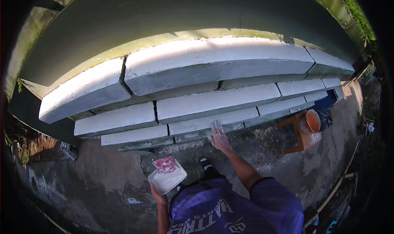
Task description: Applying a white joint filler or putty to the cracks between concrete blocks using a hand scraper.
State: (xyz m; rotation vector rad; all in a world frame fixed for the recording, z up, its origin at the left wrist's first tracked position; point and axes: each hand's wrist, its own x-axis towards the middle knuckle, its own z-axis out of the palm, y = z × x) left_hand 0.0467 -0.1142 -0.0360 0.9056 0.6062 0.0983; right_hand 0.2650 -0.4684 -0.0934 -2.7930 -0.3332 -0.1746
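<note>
My left hand (159,195) grips the edge of a shallow white tray (179,174), its fingers partly hidden beneath. White paste or powder lies in the tray, and a pink-and-white patterned piece (165,164) rests at its far side; I cannot make out what it is. My right hand (220,140) stretches forward, whitened, with its fingers extended against the lowest white-coated slab (191,126) of a stepped row. Nothing shows in that hand. Above this slab lie a middle tier (217,100) and a wider top tier (217,55), both white and split by dark gaps.
An orange bucket (312,121) stands on a brown frame-like piece of furniture (294,129) to the right, beside dark blue items (324,104). A greenish-grey wall (197,12) rises behind the slabs. The concrete floor (111,168) is stained, and a long pole (340,176) runs along the right.
</note>
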